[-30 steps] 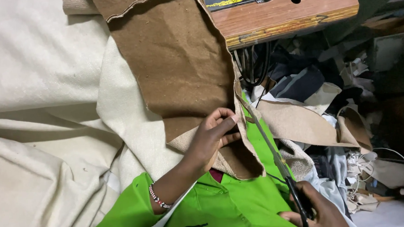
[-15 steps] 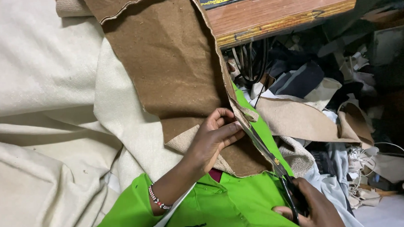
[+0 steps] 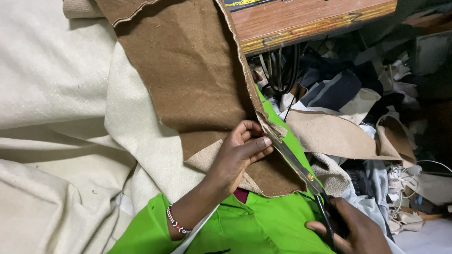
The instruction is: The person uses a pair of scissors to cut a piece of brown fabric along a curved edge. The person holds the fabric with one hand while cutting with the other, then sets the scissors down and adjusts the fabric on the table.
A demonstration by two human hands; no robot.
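Now the scissors [image 3: 300, 167] reach further up the right edge of the brown felt panel [image 3: 194, 78] than a second ago, their blade tips just under the left hand's fingertips, where before they lay lower along the strip. The right hand [image 3: 352, 230], at the bottom edge of the view, has its fingers curled shut through the dark scissor handles; how far the blades stand apart cannot be told, since they look like one thin line against the cloth. The left hand [image 3: 239, 154] has hardly moved: its fingers [image 3: 254, 143] are bent and pinched closed on the felt's edge, thumb under, pressing the panel onto the lap in the green garment [image 3: 249, 226]. A beaded bracelet [image 3: 175, 221] sits on that wrist. Left of the fingers spreads cream cloth [image 3: 50, 123] in folds. Above them juts the wooden sewing-machine table [image 3: 312, 14]. Right of them lies a heap of fabric scraps [image 3: 366, 122], tan, grey and dark, loose on the floor with no bin or box around them.
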